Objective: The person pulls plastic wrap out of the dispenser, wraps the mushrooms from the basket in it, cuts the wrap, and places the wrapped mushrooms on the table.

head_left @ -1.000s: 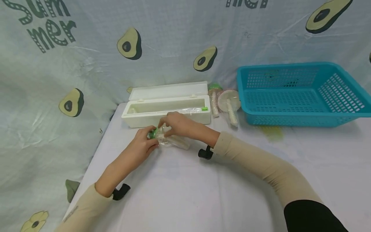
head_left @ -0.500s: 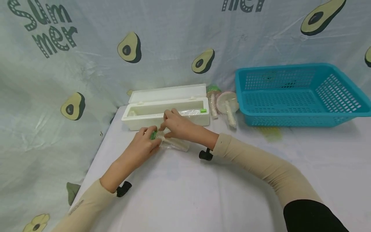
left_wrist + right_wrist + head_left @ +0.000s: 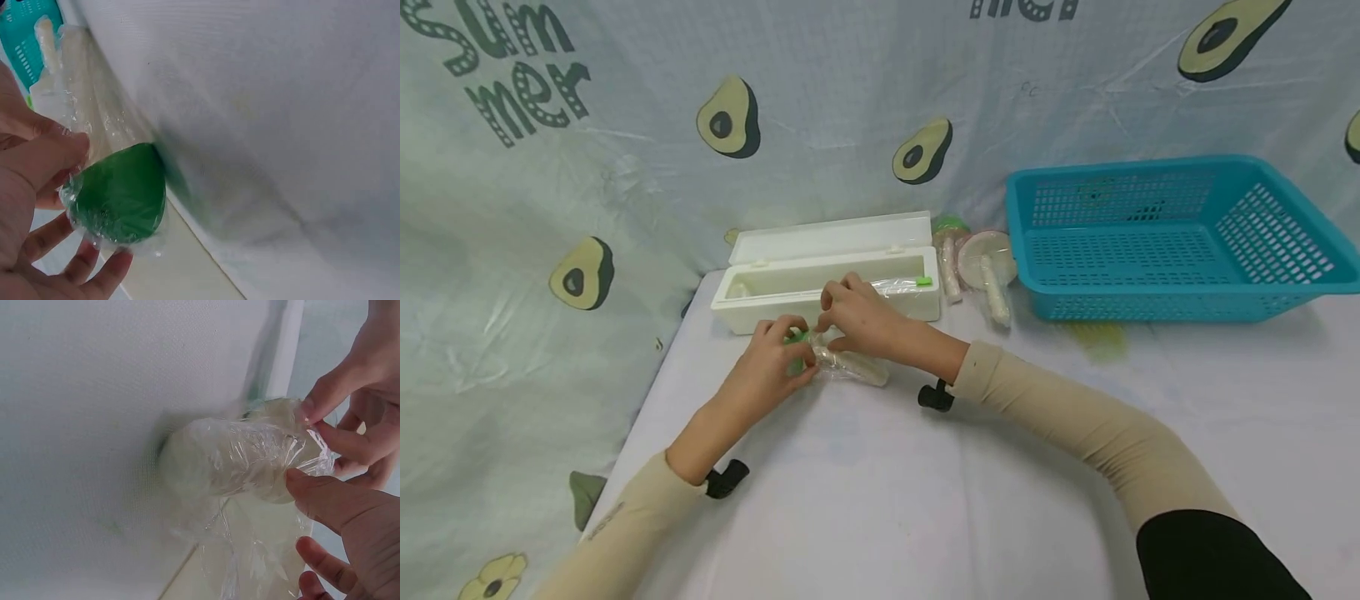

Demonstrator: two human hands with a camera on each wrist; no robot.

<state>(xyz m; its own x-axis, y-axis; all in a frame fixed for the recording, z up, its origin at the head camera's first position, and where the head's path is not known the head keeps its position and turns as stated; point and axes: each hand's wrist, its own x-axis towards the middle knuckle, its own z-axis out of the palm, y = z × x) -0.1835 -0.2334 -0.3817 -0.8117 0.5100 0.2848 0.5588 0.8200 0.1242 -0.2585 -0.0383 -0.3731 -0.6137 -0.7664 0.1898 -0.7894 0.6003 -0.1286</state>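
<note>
On the table in front of the white box lies a thing with a green, rounded head and a thick pale handle, wrapped in clear cling film. My left hand holds it at the green end, thumb on one side and fingers on the other. From the other side, my right hand pinches the film near the join of head and handle. In the right wrist view both thumbs press on the crinkled film, and a loose sheet of it hangs below the handle. The green head is mostly hidden there.
Behind the hands stands a white cling film box, lid up, with a green slider. Right of it lie another wrapped green-topped thing and a wrapped round disc with a handle. A blue basket stands at the back right.
The fingers of my left hand have shifted slightly around the green head. My right hand stays at almost the same spot, still pinching the film.
</note>
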